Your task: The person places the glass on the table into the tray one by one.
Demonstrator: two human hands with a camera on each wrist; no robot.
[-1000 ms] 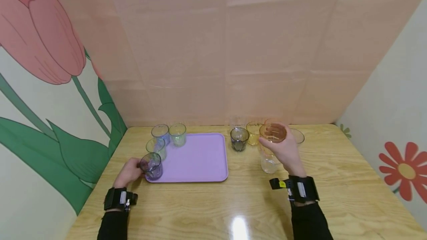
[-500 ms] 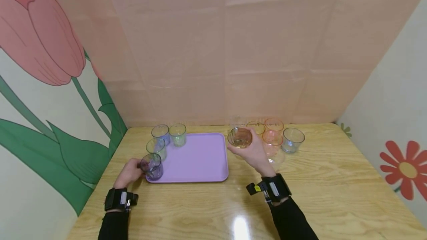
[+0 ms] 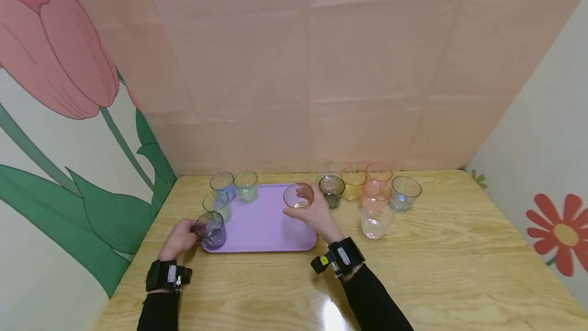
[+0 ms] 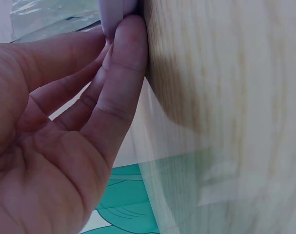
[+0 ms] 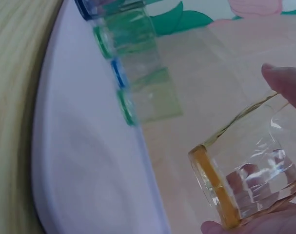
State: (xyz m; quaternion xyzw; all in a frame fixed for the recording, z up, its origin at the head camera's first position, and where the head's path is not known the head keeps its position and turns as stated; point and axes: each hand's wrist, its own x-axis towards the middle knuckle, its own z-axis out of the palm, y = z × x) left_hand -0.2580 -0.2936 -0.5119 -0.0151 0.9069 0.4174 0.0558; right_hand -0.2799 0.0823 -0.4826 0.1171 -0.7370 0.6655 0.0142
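My left hand (image 3: 178,239) pinches the near left corner of a lilac tray (image 3: 271,223); in the left wrist view its thumb and fingertips meet at the tray's rim (image 4: 112,19). Over the right part of the tray, my right hand (image 3: 318,213) grips an amber-tinted drinking glass (image 3: 296,199). The right wrist view shows this glass's thick amber base (image 5: 218,187) raised above the tray. Along the tray's left side stand a purple glass (image 3: 211,231), a green glass (image 3: 218,206) and a blue glass (image 3: 223,184). Another green glass (image 3: 246,187) stands at the back.
Right of the tray several glasses cluster on the wooden table (image 3: 257,290): a dark grey one (image 3: 332,192), a yellow one (image 3: 353,185), a pink one (image 3: 376,193), a clear one (image 3: 375,223) and a bluish-grey one (image 3: 405,195). A covered wall (image 3: 308,91) rises behind.
My right hand has carried the amber glass leftward from above the cluster, past the dark grey glass, to over the tray. The left hand stays at the tray's corner.
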